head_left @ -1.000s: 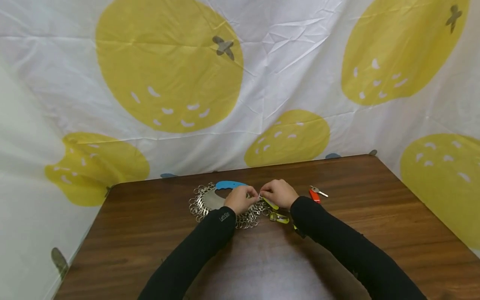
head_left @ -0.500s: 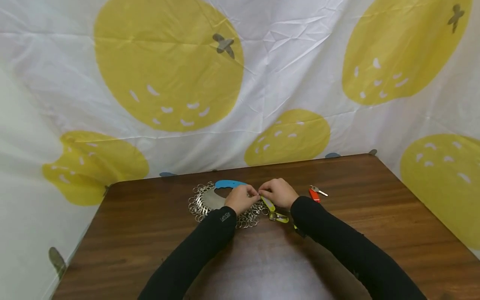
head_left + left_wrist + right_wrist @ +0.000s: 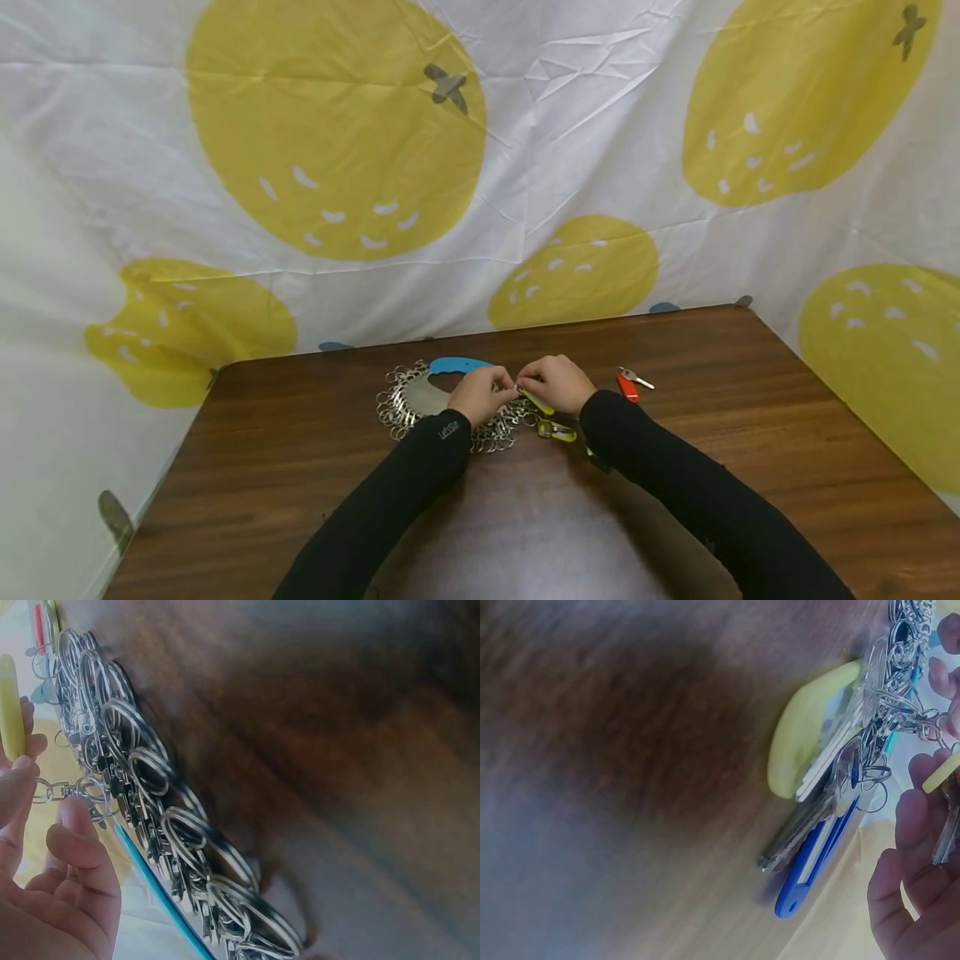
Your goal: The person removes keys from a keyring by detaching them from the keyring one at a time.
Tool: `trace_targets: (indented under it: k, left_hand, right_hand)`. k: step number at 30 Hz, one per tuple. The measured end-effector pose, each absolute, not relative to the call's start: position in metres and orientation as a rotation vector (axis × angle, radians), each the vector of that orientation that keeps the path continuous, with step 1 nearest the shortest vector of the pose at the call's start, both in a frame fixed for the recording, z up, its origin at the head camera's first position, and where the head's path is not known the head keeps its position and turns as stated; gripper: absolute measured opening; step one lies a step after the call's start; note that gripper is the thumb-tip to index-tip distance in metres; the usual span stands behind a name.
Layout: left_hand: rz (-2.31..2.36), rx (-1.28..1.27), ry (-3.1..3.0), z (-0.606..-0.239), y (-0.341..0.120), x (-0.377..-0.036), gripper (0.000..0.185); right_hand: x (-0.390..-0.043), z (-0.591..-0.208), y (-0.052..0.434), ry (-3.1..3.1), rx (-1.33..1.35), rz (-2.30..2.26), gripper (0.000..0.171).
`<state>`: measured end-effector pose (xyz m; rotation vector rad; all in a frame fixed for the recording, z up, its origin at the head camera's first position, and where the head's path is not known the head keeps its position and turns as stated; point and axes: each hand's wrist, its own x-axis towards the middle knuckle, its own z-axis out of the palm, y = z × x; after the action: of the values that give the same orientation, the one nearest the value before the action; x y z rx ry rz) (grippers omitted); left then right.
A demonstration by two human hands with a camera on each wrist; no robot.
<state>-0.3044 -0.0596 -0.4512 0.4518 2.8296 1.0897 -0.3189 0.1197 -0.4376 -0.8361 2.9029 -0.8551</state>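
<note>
A: The pile of key rings (image 3: 450, 414) takes up the far middle of the brown table (image 3: 525, 517), a wide heap of steel loops with a blue tag (image 3: 457, 365) lying along its far edge. Where do the hands sit against it?

B: Both are on its right half. The left hand (image 3: 480, 395) rests on top of the heap; the right hand (image 3: 555, 385) is just beside the heap's right end, knuckles up. Their fingertips meet between them, right over the heap's right end.

A: And what is between the fingertips?

B: A yellow tag (image 3: 538, 402), long and slim. In the head view its long axis runs from the meeting fingertips down to the near right. The right hand's fingers are curled round it, so that hand is the nearer one.

A: The left?

B: From the left wrist its thumb and forefinger are narrow, pinching a small clasp and ring (image 3: 71, 793) that points toward the tag's far-left end, touching or nearly so; I cannot tell which.

A: Anything smaller nearby?

B: A second yellow tag with keys (image 3: 558, 432) lies just near of the right hand, and a red tag with a key (image 3: 630, 384) sits apart to the right
</note>
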Motion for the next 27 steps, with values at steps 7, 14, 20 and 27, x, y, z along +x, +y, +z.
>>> trace_targets:
  k: [7,14,20,27]
  left_hand:
    - [1.095,0.47,2.822,-0.447,-0.058,-0.305,0.009]
    - [1.139,0.479,2.795,-0.445,-0.06,-0.299,0.011]
    - [1.137,0.476,2.796,-0.447,-0.058,-0.303,0.01]
    - [1.137,0.386,2.854,-0.447,-0.054,-0.306,0.012]
  right_hand:
    - [-0.321,-0.436,0.121,2.918,-0.814,-0.834,0.017]
    - [-0.321,-0.435,0.115,2.94,-0.791,-0.799,0.016]
    - [-0.323,-0.431,0.123,3.009,-0.722,-0.756,0.016]
    - [-0.327,-0.415,0.162,3.063,-0.591,-0.649,0.019]
